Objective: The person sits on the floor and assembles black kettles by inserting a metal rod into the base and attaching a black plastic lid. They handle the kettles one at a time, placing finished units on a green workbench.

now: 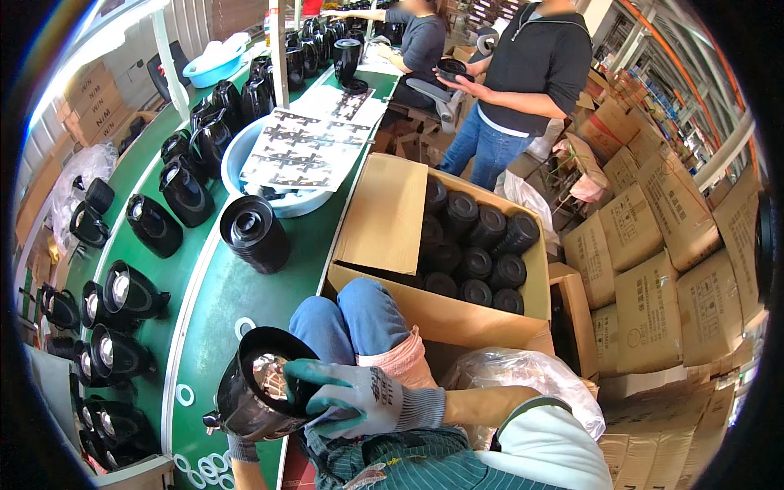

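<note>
Black vessel [237, 402]: glossy hard shell, round wide mouth, mirror-bright lining; tilted, held above the near end of the surface [253, 294] at its right edge, before the person's lap.

Right hand [355, 400]: grey knitted glove, green-coated fingers, ribbed cuff. Fingers bent over the vessel's rim, tips within the mouth; whether they grip the wall, cannot tell.

Left hand [242, 449]: grey cuff visible below the vessel; fingers hidden behind it, state cannot be told.

Surface: smooth, green, divided lengthwise by pale strips.

White rings [185, 395]: flat, thin; several loosely overlapping at the near end, others single.

Disc stack [255, 237]: black, round, ridged sides; standing between the vessel and the light-blue basin [231, 163], near the right edge.

Printed sheets [310, 147]: white with black patterns; laid across the basin, covering most of its contents.

Black jug bodies [155, 226]: shiny, tapered; upright or lying on their sides along the left part, crowded toward the far end.

Open carton [457, 314]: brown cardboard, beside the right edge, one flap raised; packed with black ridged stacks [476, 264].

Plastic bag [531, 384]: clear, crumpled, near the carton.

Sealed cartons [649, 302]: piled at far right.

Co-worker [531, 73]: standing beyond the open carton, dark top, black round part in hand.
</note>
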Tool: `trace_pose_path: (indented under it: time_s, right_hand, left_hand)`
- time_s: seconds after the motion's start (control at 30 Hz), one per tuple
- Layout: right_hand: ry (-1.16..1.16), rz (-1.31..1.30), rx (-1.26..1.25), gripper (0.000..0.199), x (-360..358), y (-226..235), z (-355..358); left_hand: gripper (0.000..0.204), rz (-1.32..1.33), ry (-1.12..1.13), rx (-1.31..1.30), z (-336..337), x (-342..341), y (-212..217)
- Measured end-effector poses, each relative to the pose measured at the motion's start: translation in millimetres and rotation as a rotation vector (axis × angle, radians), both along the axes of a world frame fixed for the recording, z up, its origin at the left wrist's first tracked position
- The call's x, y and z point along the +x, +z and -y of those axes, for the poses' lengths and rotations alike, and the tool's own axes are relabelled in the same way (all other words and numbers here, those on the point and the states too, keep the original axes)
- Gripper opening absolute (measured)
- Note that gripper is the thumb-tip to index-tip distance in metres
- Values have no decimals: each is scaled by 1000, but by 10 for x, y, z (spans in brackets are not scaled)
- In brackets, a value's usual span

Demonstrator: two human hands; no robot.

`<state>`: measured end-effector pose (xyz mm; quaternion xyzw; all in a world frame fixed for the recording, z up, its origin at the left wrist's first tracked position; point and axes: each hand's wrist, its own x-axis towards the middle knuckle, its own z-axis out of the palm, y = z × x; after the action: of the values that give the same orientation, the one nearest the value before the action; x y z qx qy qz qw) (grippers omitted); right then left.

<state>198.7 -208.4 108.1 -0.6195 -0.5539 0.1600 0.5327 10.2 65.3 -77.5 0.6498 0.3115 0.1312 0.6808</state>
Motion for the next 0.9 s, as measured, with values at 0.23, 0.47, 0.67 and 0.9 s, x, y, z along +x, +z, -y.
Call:
trace_pose_path:
  time_s: [0.23,0.47,0.67,0.9]
  right_hand:
    - [176,-12,157,48,869,240,-515]
    - [-844,509,-687,50,2483,-620,-2164]
    - [-847,280,-372,40,2259,-351,-2197]
    - [-68,-263,223,56,851,59,-1186]
  left_hand:
    - [62,-44,-15,7,-31,-41,-4]
    - [63,-27,-74,-34,-30,141,-31]
    - [64,-35,-115,-53,-44,139,-54]
    - [65,2,-236,-79,0,307,-125]
